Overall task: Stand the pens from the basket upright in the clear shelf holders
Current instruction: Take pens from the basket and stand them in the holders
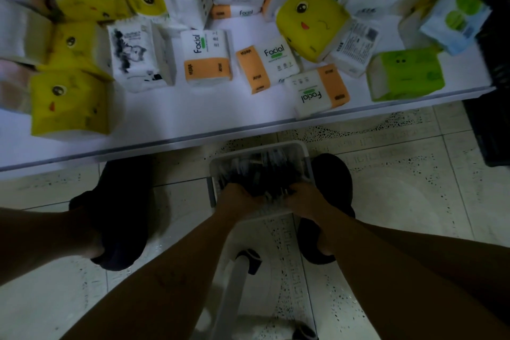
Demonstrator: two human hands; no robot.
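Note:
A white basket (pixel 305 159) stands on the tiled floor between my feet, filled with several dark pens (pixel 265 168). Both my hands are down inside it at its near edge. My left hand (pixel 238 197) has its fingers curled into the pile of pens. My right hand (pixel 302 197) grips a bunch of pens beside it. The image is dim and blurred, so single pens are hard to tell apart. No clear shelf holders are in view.
A white shelf (pixel 193 119) runs across above the basket, crowded with tissue packs (pixel 207 56) in yellow, orange-white and green. Dark shoes (pixel 121 210) stand on either side of the basket. A white tube-like object (pixel 234 292) lies on the floor near me.

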